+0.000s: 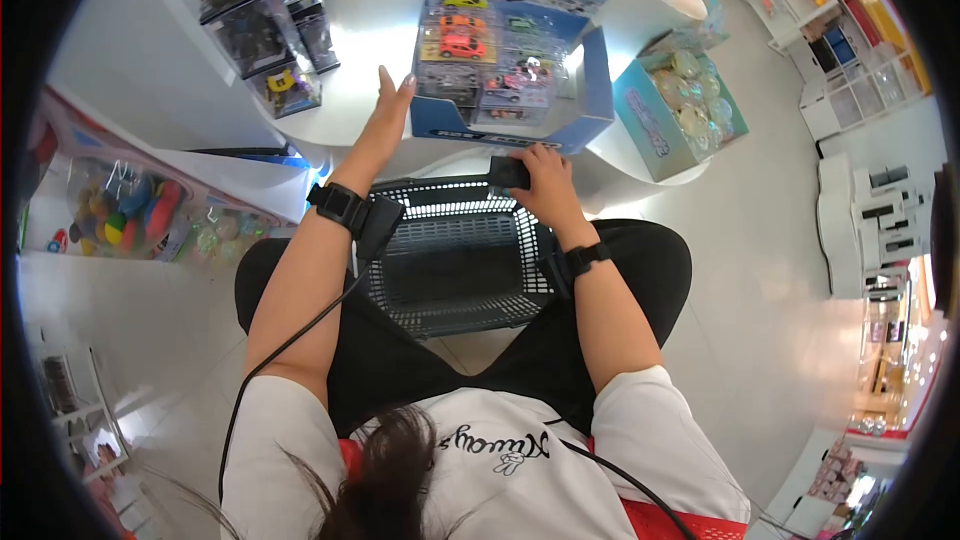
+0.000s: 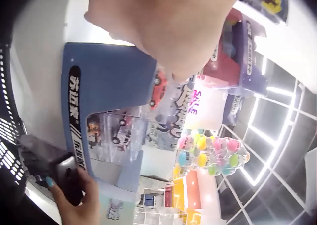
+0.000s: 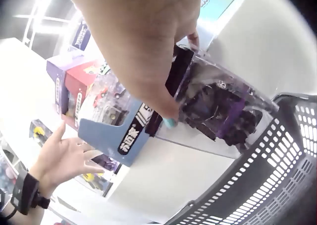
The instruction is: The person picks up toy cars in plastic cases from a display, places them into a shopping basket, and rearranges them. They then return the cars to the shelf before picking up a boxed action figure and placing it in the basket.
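Note:
My right hand [image 1: 548,185] grips one end of a clear plastic box [image 3: 218,103] with a dark toy inside, marked by a purple band. The box is over the far rim of a dark plastic basket [image 1: 460,328], which sits between my knees. Open and with nothing in it, my left hand [image 1: 382,128] is at the left side of a blue display box [image 1: 595,90]. Its palm and spread fingers show in the right wrist view. Small toy cars [image 1: 462,46] in clear cases fill much of the display box.
A light-green carton [image 1: 640,125] of clear round balls stands right of the display box on the white counter [image 1: 370,0]. Black packages [image 1: 255,35] with yellow toys stand at the left. Below them are bagged colourful balls [image 1: 135,205]. Tiled floor [image 1: 740,270] extends to the right.

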The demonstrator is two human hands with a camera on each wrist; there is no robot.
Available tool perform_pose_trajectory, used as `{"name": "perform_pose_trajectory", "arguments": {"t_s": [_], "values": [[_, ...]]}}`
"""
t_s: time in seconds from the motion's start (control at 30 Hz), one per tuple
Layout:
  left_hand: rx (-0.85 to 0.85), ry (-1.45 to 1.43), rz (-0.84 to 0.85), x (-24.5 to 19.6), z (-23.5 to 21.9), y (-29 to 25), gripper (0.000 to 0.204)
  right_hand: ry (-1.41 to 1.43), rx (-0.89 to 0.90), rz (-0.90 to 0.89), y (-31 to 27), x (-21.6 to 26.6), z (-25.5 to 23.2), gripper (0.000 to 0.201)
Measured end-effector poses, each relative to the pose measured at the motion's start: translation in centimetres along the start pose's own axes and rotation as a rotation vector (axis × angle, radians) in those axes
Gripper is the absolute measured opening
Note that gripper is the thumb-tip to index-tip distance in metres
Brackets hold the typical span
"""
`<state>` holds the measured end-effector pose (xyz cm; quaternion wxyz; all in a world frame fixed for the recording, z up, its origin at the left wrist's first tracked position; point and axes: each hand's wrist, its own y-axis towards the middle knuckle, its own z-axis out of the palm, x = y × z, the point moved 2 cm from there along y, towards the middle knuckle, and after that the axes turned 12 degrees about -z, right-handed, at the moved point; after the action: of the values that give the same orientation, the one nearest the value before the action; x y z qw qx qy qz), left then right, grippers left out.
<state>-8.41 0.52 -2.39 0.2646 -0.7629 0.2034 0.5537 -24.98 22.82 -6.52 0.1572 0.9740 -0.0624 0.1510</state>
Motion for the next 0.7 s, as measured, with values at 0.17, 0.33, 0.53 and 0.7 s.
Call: {"name": "perform_pose_trajectory", "arguments": {"t_s": [0.17,0.33,0.53,0.7], "values": [[-0.376,-0.179,0.215,-2.9,-8.5,-2.2,0.081,0.387,-0.116,-0.149,1.0,7.4,-1.7,0.056],[-0.319,-0.369,0.069,-2.7,-17.5,-4.6,0.079,0.327,-0.218,-0.274,5.2,15.9,-3.1,0.057],[-0.096,-0.16,0.009,-0.5,-20.2,-5.1,0.055,0.181,0.183,-0.267,10.4,20.0,-0.4,0.051],[-0.341,-0.202,0.136,3.3,-22.6,-2.8,0.043,-0.078,0.533,-0.214,4.7,16.7,13.4,0.037]]}}
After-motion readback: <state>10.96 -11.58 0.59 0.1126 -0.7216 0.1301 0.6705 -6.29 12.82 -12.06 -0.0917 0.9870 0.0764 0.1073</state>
